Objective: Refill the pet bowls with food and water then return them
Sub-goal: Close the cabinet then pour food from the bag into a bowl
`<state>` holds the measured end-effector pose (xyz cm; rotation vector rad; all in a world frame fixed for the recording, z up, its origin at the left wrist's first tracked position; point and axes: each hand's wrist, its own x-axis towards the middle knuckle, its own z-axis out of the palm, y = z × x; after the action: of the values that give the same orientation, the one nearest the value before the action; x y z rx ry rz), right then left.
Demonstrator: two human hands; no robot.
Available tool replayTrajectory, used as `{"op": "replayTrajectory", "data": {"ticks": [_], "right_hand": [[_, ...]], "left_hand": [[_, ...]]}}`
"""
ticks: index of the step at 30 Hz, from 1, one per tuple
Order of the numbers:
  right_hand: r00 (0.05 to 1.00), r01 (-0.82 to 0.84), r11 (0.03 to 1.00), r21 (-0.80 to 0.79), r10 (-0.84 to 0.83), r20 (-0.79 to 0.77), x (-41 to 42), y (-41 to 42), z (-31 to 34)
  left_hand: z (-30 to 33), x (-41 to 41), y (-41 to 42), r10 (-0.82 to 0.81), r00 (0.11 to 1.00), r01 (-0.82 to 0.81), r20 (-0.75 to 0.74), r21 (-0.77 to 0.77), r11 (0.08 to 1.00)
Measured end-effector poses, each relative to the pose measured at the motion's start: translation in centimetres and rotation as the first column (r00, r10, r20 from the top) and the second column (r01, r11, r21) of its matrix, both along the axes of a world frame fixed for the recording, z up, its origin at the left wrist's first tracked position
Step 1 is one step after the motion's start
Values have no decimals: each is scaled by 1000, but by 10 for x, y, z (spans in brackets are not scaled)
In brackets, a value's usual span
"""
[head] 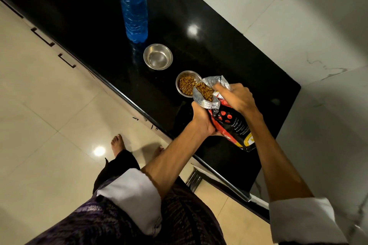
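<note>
A black and red pet food bag is tilted with its open silver mouth over a small steel bowl on the black counter. Brown kibble fills the bag's mouth and lies in that bowl. My left hand grips the bag from below, near its middle. My right hand grips the bag's upper side close to the mouth. A second steel bowl stands farther along the counter and looks to have a little clear water in it. Beyond it stands a blue plastic bottle, upright.
The black counter runs along a white marble wall and ends at a corner on the right. Cabinet drawers with dark handles sit below its front edge. My bare feet stand on the cream tiled floor.
</note>
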<state>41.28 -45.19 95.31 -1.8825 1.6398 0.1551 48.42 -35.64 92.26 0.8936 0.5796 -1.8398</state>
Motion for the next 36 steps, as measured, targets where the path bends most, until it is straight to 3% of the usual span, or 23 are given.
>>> {"op": "replayTrajectory", "data": {"ticks": [36], "right_hand": [[999,-39,999,-28,38,-25,6,6,-3]], "left_hand": [[3,4,5,22,999,-23,28,11,1000]]}}
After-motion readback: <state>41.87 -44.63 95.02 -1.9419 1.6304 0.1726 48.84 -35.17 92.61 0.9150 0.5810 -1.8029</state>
